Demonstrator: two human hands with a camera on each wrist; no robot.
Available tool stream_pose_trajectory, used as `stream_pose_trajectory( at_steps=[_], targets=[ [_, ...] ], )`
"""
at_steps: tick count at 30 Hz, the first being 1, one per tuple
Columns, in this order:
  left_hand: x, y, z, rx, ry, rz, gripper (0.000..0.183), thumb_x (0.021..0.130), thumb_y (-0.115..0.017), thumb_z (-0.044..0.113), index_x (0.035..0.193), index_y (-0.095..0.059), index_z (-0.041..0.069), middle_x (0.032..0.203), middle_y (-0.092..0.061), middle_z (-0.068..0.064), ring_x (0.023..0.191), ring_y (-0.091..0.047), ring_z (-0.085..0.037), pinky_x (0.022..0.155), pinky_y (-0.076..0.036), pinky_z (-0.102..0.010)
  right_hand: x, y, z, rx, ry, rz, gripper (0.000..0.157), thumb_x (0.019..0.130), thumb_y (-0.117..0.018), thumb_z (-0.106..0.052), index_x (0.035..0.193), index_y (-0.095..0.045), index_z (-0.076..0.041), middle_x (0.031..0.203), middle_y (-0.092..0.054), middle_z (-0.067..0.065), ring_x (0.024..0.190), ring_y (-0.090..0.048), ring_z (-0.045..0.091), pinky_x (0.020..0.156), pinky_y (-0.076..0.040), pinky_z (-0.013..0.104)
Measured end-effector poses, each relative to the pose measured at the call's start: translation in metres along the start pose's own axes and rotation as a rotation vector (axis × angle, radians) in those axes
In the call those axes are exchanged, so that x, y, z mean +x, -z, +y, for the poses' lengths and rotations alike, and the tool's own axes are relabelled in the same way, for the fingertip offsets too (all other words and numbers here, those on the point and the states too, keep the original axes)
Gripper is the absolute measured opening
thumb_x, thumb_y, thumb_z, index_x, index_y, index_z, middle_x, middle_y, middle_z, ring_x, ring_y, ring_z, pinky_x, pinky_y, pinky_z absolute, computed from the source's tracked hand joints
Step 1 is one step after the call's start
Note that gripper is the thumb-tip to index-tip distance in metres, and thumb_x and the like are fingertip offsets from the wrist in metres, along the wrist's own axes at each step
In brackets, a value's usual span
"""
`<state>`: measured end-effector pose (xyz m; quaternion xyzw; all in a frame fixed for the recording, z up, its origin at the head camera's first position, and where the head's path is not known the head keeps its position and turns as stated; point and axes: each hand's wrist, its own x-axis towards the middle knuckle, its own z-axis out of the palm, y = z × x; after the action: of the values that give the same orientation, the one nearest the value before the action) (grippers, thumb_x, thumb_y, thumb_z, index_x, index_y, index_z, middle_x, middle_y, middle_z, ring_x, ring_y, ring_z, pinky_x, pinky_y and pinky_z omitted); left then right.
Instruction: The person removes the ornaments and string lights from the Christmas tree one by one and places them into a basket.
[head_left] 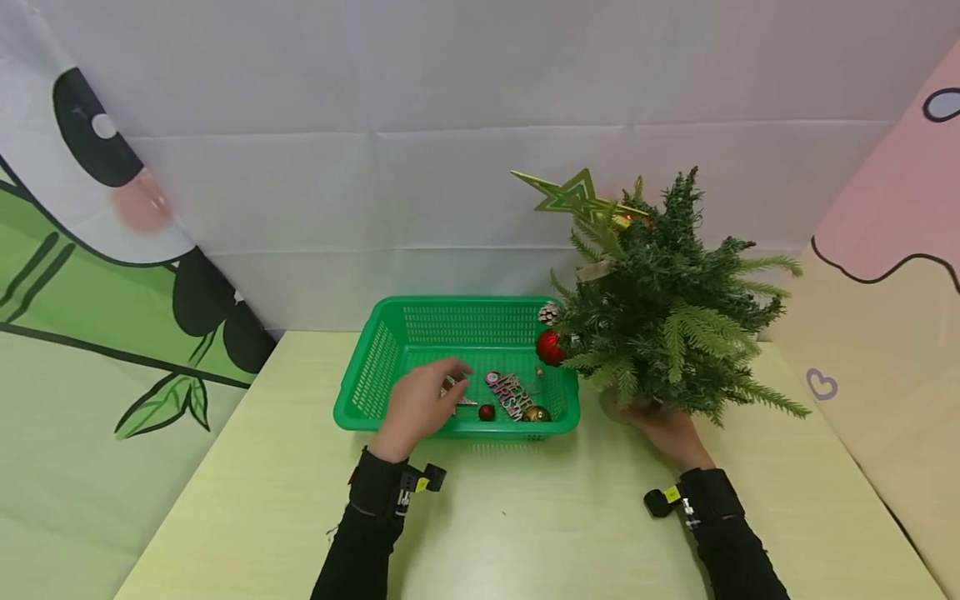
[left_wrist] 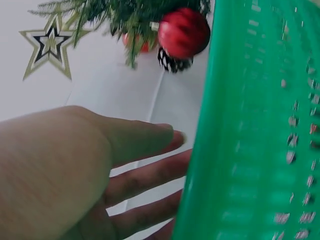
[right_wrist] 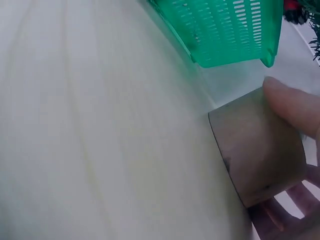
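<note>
My left hand [head_left: 422,402] reaches over the near side of a green plastic basket [head_left: 468,307], fingers loosely extended and holding nothing. Under its fingertips lies part of a small pinkish ornament [head_left: 467,402]. My right hand [head_left: 669,432] grips the base of a small artificial Christmas tree [head_left: 663,308]. In the right wrist view that base is a grey-brown round pot [right_wrist: 260,150], with the thumb on one side and fingers on the other. A gold-edged star [head_left: 573,193], a red ball [head_left: 550,347] and a pinecone [head_left: 549,313] hang on the tree's left side.
Inside the basket lie a Merry Christmas lettering ornament [head_left: 510,393], a small dark red ball [head_left: 487,412] and a gold ball [head_left: 537,414]. The basket stands on a pale wooden table [head_left: 525,525], left of the tree. A white cloth backdrop [head_left: 465,192] rises behind.
</note>
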<state>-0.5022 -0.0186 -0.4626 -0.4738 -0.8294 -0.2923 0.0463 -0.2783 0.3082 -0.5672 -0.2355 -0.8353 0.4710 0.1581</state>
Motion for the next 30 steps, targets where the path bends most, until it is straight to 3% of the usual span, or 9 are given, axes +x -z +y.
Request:
stream_pose_trajectory(
  at_steps=[3, 7, 11, 13, 15, 21, 25, 28, 30],
  targets=[
    [0.002, -0.008, 0.008, -0.019, -0.032, -0.014, 0.025, 0.105, -0.063, 0.021, 0.130, -0.068, 0.016, 0.113, -0.073, -0.004, 0.094, -0.068, -0.020, 0.072, -0.051, -0.030, 0.000, -0.001, 0.001, -0.021, 0.010, 0.039, 0.072, 0.100, -0.068, -0.046, 0.152, -0.038, -0.006, 0.129, -0.060, 0.024, 0.117, -0.061, 0.040, 0.105, -0.049, 0.052],
    [0.004, -0.018, 0.018, -0.039, -0.082, -0.018, 0.029, 0.105, -0.065, 0.024, 0.133, -0.066, 0.018, 0.116, -0.072, -0.004, 0.097, -0.069, -0.021, 0.073, -0.052, -0.030, -0.001, 0.000, 0.003, -0.042, -0.006, 0.045, 0.063, 0.100, -0.067, -0.048, 0.142, -0.042, -0.008, 0.107, -0.058, 0.022, 0.093, -0.056, 0.035, 0.085, -0.047, 0.043],
    [0.005, -0.025, 0.027, -0.059, -0.129, -0.003, 0.034, 0.103, -0.067, 0.023, 0.136, -0.064, 0.015, 0.121, -0.071, -0.006, 0.102, -0.071, -0.023, 0.073, -0.054, -0.031, -0.004, 0.002, 0.004, 0.033, 0.028, 0.012, 0.073, 0.101, -0.066, -0.047, 0.155, -0.034, -0.010, 0.137, -0.050, 0.031, 0.121, -0.053, 0.047, 0.100, -0.045, 0.052],
    [0.005, -0.026, 0.032, -0.080, -0.141, 0.000, 0.038, 0.103, -0.067, 0.021, 0.139, -0.062, 0.012, 0.124, -0.071, -0.008, 0.103, -0.070, -0.025, 0.074, -0.054, -0.032, -0.006, 0.002, 0.003, 0.111, 0.034, -0.025, 0.080, 0.102, -0.065, -0.047, 0.163, -0.027, -0.015, 0.158, -0.039, 0.027, 0.143, -0.040, 0.050, 0.117, -0.036, 0.059],
    [0.005, -0.027, 0.036, -0.101, -0.143, 0.002, 0.040, 0.104, -0.066, 0.021, 0.142, -0.059, 0.011, 0.127, -0.069, -0.009, 0.105, -0.069, -0.025, 0.077, -0.054, -0.032, -0.007, 0.002, 0.002, 0.196, 0.023, -0.051, 0.079, 0.102, -0.066, -0.045, 0.165, -0.025, -0.023, 0.167, -0.032, 0.019, 0.153, -0.030, 0.046, 0.122, -0.030, 0.059],
    [0.010, -0.030, 0.051, -0.220, -0.145, 0.039, 0.046, 0.106, -0.062, 0.026, 0.150, -0.052, 0.013, 0.137, -0.064, -0.008, 0.117, -0.066, -0.027, 0.089, -0.055, -0.036, -0.004, -0.006, -0.004, 0.302, 0.114, -0.003, 0.067, 0.098, -0.075, -0.023, 0.156, -0.042, -0.031, 0.142, -0.062, 0.004, 0.129, -0.063, 0.021, 0.111, -0.048, 0.040],
    [0.015, -0.035, 0.063, -0.272, -0.149, 0.073, 0.051, 0.107, -0.062, 0.029, 0.153, -0.048, 0.012, 0.145, -0.058, -0.008, 0.126, -0.061, -0.026, 0.094, -0.054, -0.036, -0.005, -0.010, -0.005, 0.296, 0.126, 0.051, 0.063, 0.097, -0.077, -0.021, 0.152, -0.047, -0.029, 0.131, -0.065, -0.005, 0.114, -0.067, 0.006, 0.105, -0.053, 0.033],
    [0.018, -0.038, 0.072, -0.287, -0.142, 0.074, 0.054, 0.105, -0.065, 0.030, 0.153, -0.048, 0.013, 0.145, -0.057, -0.009, 0.125, -0.060, -0.026, 0.094, -0.054, -0.038, -0.004, -0.010, -0.004, 0.240, 0.115, 0.068, 0.052, 0.097, -0.076, -0.027, 0.142, -0.052, -0.022, 0.122, -0.064, 0.004, 0.105, -0.066, 0.010, 0.099, -0.053, 0.033],
    [0.020, -0.042, 0.077, -0.263, -0.155, 0.081, 0.054, 0.103, -0.068, 0.032, 0.151, -0.051, 0.014, 0.143, -0.057, -0.009, 0.119, -0.061, -0.025, 0.088, -0.054, -0.038, -0.004, -0.008, -0.003, 0.186, 0.082, 0.055, 0.059, 0.097, -0.076, -0.033, 0.147, -0.048, -0.018, 0.131, -0.060, 0.014, 0.118, -0.062, 0.023, 0.103, -0.051, 0.039]
  ],
)
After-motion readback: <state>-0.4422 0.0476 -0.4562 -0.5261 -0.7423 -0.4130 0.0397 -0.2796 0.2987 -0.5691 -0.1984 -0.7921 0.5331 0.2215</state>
